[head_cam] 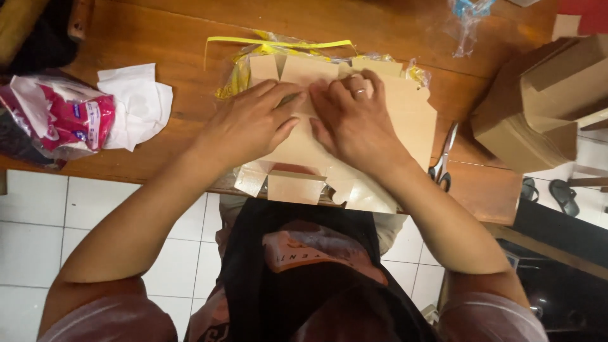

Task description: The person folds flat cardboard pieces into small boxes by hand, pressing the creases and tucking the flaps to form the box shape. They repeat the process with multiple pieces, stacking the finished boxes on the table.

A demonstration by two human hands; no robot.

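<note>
Two hands press flat on an unfolded cardboard box blank at the near edge of a wooden table.

Both the left hand (250, 123) and the right hand (354, 120) lie palm-down on the cardboard blank (411, 120), fingers spread and fingertips meeting at its middle, gripping nothing; a ring shows on the right hand. The blank's flaps hang over the table (158, 25) edge toward the person. Under its far side lies a clear plastic bag with a yellow strip (278, 43). Scissors (443, 161) lie just beside the blank on the right, near a stack of folded cardboard boxes (538, 107). To the left, well apart, sit a white tissue (136, 101) and a pink-and-white packet (60, 117).
</note>
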